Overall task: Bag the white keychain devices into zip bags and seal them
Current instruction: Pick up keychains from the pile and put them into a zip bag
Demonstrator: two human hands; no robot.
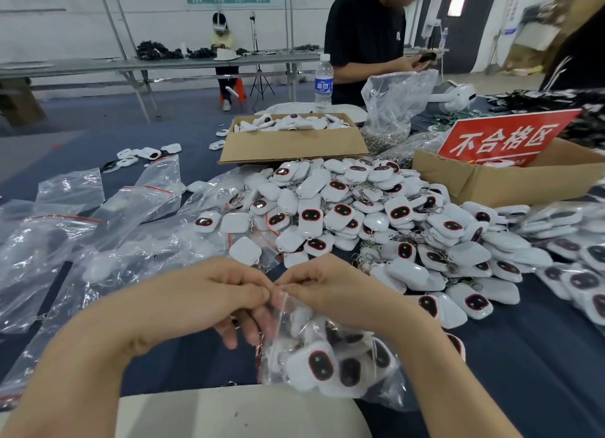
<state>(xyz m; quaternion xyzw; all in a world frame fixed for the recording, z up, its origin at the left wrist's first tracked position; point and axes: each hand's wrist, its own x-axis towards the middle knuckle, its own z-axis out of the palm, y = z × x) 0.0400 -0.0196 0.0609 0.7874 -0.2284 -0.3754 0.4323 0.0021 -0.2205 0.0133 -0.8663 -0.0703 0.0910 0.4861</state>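
Note:
A clear zip bag (314, 349) stuffed with several white keychain devices hangs in front of me above the dark table. My left hand (209, 300) and my right hand (330, 287) meet at the bag's top edge, each pinching it between thumb and fingers. Behind my hands lies a big heap of loose white keychain devices (376, 221), many showing a dark oval face with a red rim. Empty zip bags (108, 231) with red strips are spread over the left of the table.
An open cardboard box (291, 142) of white parts stands behind the heap. At the right a second box (510, 178) holds a red sign. A water bottle (323, 82), a clear sack of metal rings (389, 110) and a person in black stand beyond.

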